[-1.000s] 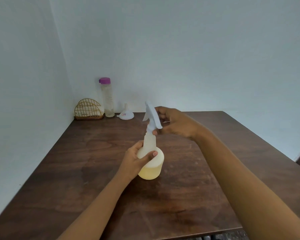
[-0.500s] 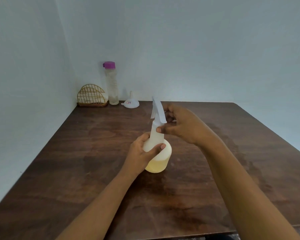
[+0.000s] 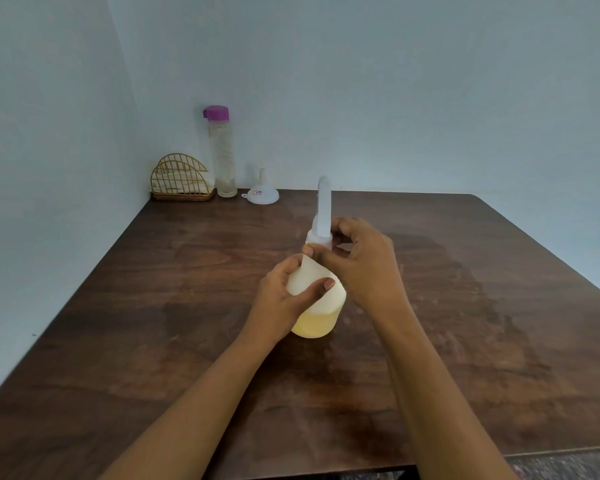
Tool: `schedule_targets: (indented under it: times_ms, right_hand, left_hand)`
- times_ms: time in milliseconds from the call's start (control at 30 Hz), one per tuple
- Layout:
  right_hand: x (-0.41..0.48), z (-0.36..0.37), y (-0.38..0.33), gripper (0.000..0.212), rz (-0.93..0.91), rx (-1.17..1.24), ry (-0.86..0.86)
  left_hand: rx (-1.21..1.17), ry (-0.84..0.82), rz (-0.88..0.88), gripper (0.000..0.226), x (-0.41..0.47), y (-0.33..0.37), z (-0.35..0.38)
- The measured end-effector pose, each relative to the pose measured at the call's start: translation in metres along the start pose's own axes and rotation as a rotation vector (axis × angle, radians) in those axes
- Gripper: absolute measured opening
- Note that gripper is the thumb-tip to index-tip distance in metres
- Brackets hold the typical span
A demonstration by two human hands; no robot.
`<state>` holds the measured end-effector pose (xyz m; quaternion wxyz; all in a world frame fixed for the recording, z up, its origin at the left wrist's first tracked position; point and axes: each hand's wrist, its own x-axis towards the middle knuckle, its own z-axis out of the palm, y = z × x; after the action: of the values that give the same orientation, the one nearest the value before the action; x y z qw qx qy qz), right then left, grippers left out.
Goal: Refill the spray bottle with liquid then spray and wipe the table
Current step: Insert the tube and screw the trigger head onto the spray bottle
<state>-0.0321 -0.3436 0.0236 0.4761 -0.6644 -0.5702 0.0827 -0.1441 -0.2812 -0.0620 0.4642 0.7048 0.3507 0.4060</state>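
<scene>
Head view: left hand [image 3: 284, 299] wraps the spray bottle [image 3: 323, 308] at its shoulder; the bottle stands upright mid-table [image 3: 326, 393], yellow liquid low inside. Right hand [image 3: 364, 268] pinches the collar [image 3: 317, 240] under the spray head [image 3: 324, 209]. Loosening or tightening, can't tell. Brace the body, twist the collar only, hold it vertical.

Left hand [image 3: 281, 299]: bare; thumbnail [image 3: 329, 284] short, rounded, plain. Right hand [image 3: 364, 268]: bare; nail at the thumb tip short and plain. Left forearm [image 3: 201, 403]: bare from wrist to lower edge of view. Right forearm [image 3: 440, 393]: bare, same extent.
</scene>
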Motion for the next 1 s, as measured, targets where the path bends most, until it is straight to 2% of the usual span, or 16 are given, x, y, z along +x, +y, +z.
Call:
schedule_targets:
  times_ms: [100,300,367,433,500,633,867,1000]
  right_hand:
    - [-0.002,0.002,0.000,0.036,-0.030,-0.029,0.025]
    - [-0.006,0.006,-0.002,0.037,-0.070,-0.157,0.054]
    - [-0.001,-0.003,-0.002,0.032,-0.020,-0.055,-0.067]
    - [0.008,-0.016,0.000,0.021,0.033,0.091,-0.270]
    - [0.017,-0.026,0.004,0.019,0.037,0.208,-0.434]
    - [0.028,-0.034,0.007,0.022,0.030,0.344,-0.563]
    - [0.033,-0.035,0.010,0.028,0.008,0.325,-0.618]
    - [0.027,-0.031,0.012,0.025,-0.046,0.247,-0.529]
  left_hand:
    - [0.007,0.005,0.007,0.070,0.000,0.001,0.000]
    - [0.006,0.010,0.036,0.060,-0.001,0.005,0.001]
    - [-0.002,-0.008,0.015,0.059,0.000,0.004,0.000]
    - [-0.008,-0.028,-0.004,0.057,0.000,0.003,-0.001]
    - [0.003,-0.029,-0.005,0.058,-0.001,0.004,-0.001]
    - [0.029,-0.030,0.007,0.064,-0.001,0.004,-0.001]
    - [0.030,-0.027,0.007,0.062,0.000,0.002,-0.001]
    - [0.008,-0.023,0.011,0.060,0.000,0.002,-0.001]
